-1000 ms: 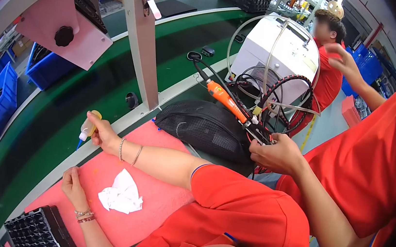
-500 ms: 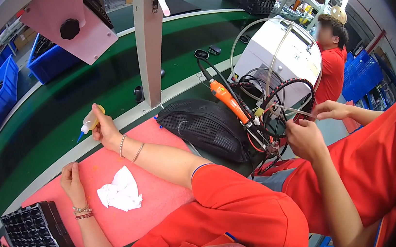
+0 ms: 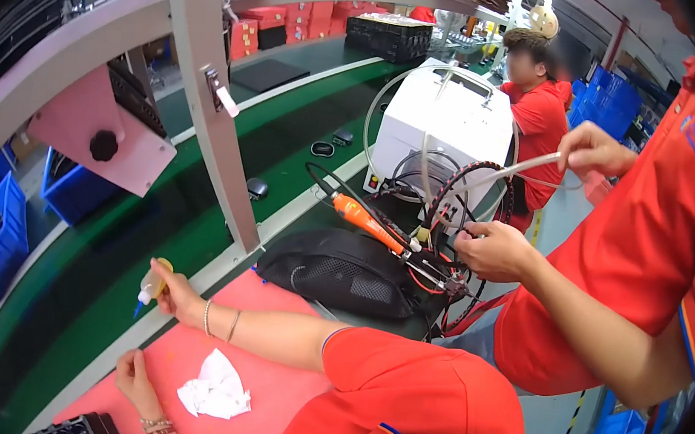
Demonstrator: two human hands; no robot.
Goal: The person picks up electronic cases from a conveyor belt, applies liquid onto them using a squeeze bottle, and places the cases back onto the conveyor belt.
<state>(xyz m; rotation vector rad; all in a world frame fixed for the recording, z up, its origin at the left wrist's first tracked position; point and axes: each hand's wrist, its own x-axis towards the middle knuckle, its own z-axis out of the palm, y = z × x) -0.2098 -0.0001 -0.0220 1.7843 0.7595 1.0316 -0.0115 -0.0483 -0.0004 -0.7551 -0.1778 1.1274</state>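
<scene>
My right hand (image 3: 176, 293) is closed around a small squeeze bottle (image 3: 153, 284) with yellowish contents, a white neck and a thin blue tip pointing down. It is held over the pink mat's far edge, beside the green conveyor. My left hand (image 3: 135, 379) rests near the left side of the pink mat (image 3: 275, 397), its fingers loosely curled with nothing visible in them. Between my forearms lies a crumpled white cloth or tissue (image 3: 215, 386). A black tray (image 3: 87, 430) with compartments is partly cut off below my left hand.
A co-worker's hands (image 3: 498, 250) hold a clear tube (image 3: 516, 168) by a white machine (image 3: 436, 120). An orange electric screwdriver (image 3: 368, 224) and cables lie near a black mesh case (image 3: 337, 272). A metal post (image 3: 206, 107) rises beside the green conveyor (image 3: 92, 274). Another person sits behind.
My view has tilted, so the mat and both my hands sit lower in it. The co-worker's farther hand has risen, lifting one end of the tube. My right hand still grips the bottle.
</scene>
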